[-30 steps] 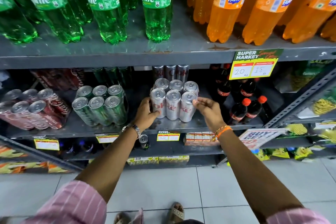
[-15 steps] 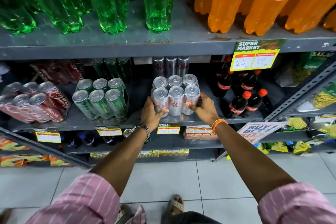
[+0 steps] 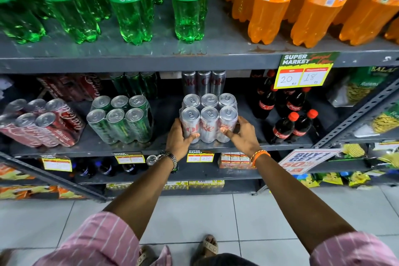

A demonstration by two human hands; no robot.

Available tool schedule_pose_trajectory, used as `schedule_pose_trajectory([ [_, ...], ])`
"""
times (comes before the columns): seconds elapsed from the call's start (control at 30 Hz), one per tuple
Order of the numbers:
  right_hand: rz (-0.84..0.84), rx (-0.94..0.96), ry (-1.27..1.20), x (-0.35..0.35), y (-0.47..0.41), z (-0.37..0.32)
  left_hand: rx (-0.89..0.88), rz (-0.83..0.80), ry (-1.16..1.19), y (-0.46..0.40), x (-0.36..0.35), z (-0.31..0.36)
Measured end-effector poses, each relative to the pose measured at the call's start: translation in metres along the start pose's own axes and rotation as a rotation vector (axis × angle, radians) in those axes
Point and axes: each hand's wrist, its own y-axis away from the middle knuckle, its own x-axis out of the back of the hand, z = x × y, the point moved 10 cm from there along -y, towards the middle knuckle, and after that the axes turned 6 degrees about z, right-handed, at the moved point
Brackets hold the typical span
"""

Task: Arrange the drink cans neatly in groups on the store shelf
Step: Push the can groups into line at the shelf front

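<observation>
On the middle shelf [image 3: 129, 149], the left hand [image 3: 179, 139] and right hand [image 3: 243, 136] clasp opposite sides of a block of 6 silver cans [image 3: 208, 119], fingers curled across its front. Both palms hide the block's lower corners, and 3 more silver cans [image 3: 204, 81] behind are cut off by the shelf above.

Sprite bottles [image 3: 129, 2] and Fanta bottles [image 3: 272, 4] cut off at the top edge, silver cans' lettering [image 3: 207, 128] partly hidden behind left hand [image 3: 180, 139] and right hand [image 3: 243, 136], small price tags [image 3: 200, 156] unreadable, both pink striped sleeves [image 3: 97, 242] cropped at the bottom edge
</observation>
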Motion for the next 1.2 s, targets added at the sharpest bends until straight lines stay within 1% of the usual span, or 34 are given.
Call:
schedule_pose_trajectory([
  [0.13,-0.021,-0.011,-0.007,0.0,0.0,-0.007,0.011,-0.028,-0.03,0.0,0.002,0.001],
  [0.2,0.016,-0.028,-0.039,0.005,0.002,-0.017,-0.001,-0.04,-0.026,0.001,0.012,0.005],
  [0.27,0.169,-0.004,-0.026,0.019,0.007,-0.038,-0.03,0.011,0.003,0.003,0.04,0.009],
  [0.3,0.285,0.057,0.015,0.028,0.013,-0.054,-0.053,0.055,0.028,0.005,0.06,0.012],
  [0.37,0.5,0.252,0.087,0.036,0.033,-0.099,-0.118,0.165,0.065,0.01,0.106,0.014],
  [0.4,0.549,0.337,0.072,0.03,0.043,-0.122,-0.151,0.225,0.065,0.013,0.133,0.012],
  [0.43,0.548,0.394,0.016,0.017,0.049,-0.141,-0.176,0.287,0.059,0.016,0.159,0.007],
  [0.47,0.502,0.419,-0.068,-0.003,0.053,-0.156,-0.182,0.353,0.053,0.018,0.186,-0.001],
  [0.53,0.337,0.389,-0.214,-0.054,0.053,-0.175,-0.124,0.473,0.02,0.018,0.231,-0.028],
  [0.57,0.236,0.344,-0.239,-0.084,0.052,-0.18,-0.063,0.501,-0.015,0.015,0.248,-0.045],
  [0.6,0.124,0.28,-0.231,-0.117,0.05,-0.182,0.012,0.491,-0.052,0.009,0.259,-0.064],
  [0.67,-0.104,0.153,-0.163,-0.177,0.047,-0.176,0.164,0.362,-0.11,-0.006,0.263,-0.1],
  [0.7,-0.199,0.101,-0.123,-0.201,0.049,-0.173,0.208,0.269,-0.126,-0.013,0.261,-0.114],
  [0.73,-0.265,0.056,-0.09,-0.22,0.051,-0.17,0.206,0.173,-0.127,-0.019,0.257,-0.121],
  [0.77,-0.29,0.031,-0.074,-0.232,0.053,-0.168,0.185,0.084,-0.113,-0.024,0.25,-0.125],
  [0.8,-0.277,0.027,-0.08,-0.24,0.053,-0.168,0.167,0.014,-0.096,-0.027,0.244,-0.128],
  [0.83,-0.239,0.03,-0.1,-0.242,0.053,-0.168,0.162,-0.034,-0.079,-0.029,0.24,-0.131],
  [0.9,-0.175,0.01,-0.161,-0.245,0.054,-0.17,0.189,-0.08,-0.039,-0.033,0.24,-0.143],
  [0.97,-0.155,-0.026,-0.204,-0.246,0.056,-0.172,0.22,-0.094,-0.021,-0.037,0.24,-0.156],
  [1.03,-0.148,-0.04,-0.196,-0.245,0.058,-0.171,0.221,-0.093,-0.017,-0.04,0.24,-0.162],
  [1.2,-0.091,-0.049,-0.204,-0.239,0.067,-0.171,0.067,-0.055,-0.062,-0.038,0.246,-0.153],
])
